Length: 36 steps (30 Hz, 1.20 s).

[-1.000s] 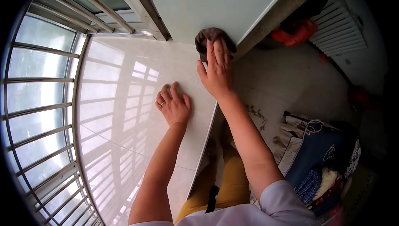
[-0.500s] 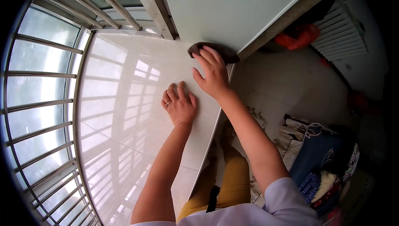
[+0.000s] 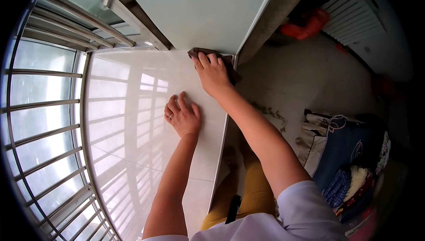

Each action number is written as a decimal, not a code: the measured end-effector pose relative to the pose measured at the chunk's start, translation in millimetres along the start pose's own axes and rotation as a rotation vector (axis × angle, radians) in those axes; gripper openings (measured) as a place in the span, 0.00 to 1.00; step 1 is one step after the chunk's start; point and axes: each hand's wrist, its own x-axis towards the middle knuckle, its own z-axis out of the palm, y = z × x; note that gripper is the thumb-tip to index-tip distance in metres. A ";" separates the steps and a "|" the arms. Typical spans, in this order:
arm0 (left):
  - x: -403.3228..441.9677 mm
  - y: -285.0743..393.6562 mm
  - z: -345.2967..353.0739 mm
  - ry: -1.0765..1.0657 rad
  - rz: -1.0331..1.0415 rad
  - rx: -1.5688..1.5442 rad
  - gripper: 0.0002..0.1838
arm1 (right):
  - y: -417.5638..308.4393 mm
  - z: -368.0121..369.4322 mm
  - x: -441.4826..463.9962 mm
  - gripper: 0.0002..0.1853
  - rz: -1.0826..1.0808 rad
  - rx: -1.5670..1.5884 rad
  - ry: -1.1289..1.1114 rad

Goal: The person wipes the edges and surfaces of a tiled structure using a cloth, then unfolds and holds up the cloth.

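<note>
My right hand [image 3: 212, 73] presses a dark brown cloth [image 3: 230, 67] onto the pale tiled ledge [image 3: 133, 152], right where it meets the upright pale panel [image 3: 203, 10]. Its fingers are bent over the cloth, and one end of the cloth reaches past the ledge's right edge. My left hand [image 3: 183, 116], with a ring on one finger, rests on the ledge lower and to the left. Its fingers are apart and slightly bent, with nothing held in them.
Metal window bars [image 3: 44, 103] line the ledge's left side. Beyond its right edge, the floor lies lower. Folded fabrics and a dark blue cloth bag [image 3: 341, 143] are piled at lower right. A red plastic bag [image 3: 305, 26] is at upper right.
The view has shifted. My right hand has moved with the cloth along the panel's foot toward the ledge's right edge, and its fingers are now more bent. My left hand stays on the ledge.
</note>
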 end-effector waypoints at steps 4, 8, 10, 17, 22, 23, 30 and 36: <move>1.5 2.2 -2.2 -0.014 -0.005 0.000 0.25 | 30.7 -18.7 -29.9 0.21 0.077 -0.028 0.070; 0.3 1.7 -2.7 -0.021 -0.016 -0.006 0.25 | 78.7 -4.2 -82.3 0.18 0.634 0.356 0.224; -0.1 2.0 -3.3 -0.028 -0.011 -0.016 0.25 | 92.5 6.9 -108.0 0.18 0.962 0.713 0.200; 0.5 2.2 -2.0 -0.002 0.009 0.009 0.25 | 54.4 -14.9 -70.8 0.15 0.732 1.215 0.527; -1.2 4.0 -2.9 0.005 0.009 0.006 0.25 | 82.9 0.3 -48.3 0.15 0.817 1.572 0.627; -1.1 3.9 -2.6 0.001 0.007 0.005 0.25 | 85.5 -1.5 -48.4 0.15 0.956 1.818 0.598; 1.1 2.7 -0.8 0.005 0.015 0.005 0.24 | 96.0 8.1 -61.4 0.21 1.032 2.410 0.561; 0.8 2.9 -0.4 -0.012 0.003 0.000 0.24 | 98.3 19.7 -72.6 0.22 0.977 2.549 0.523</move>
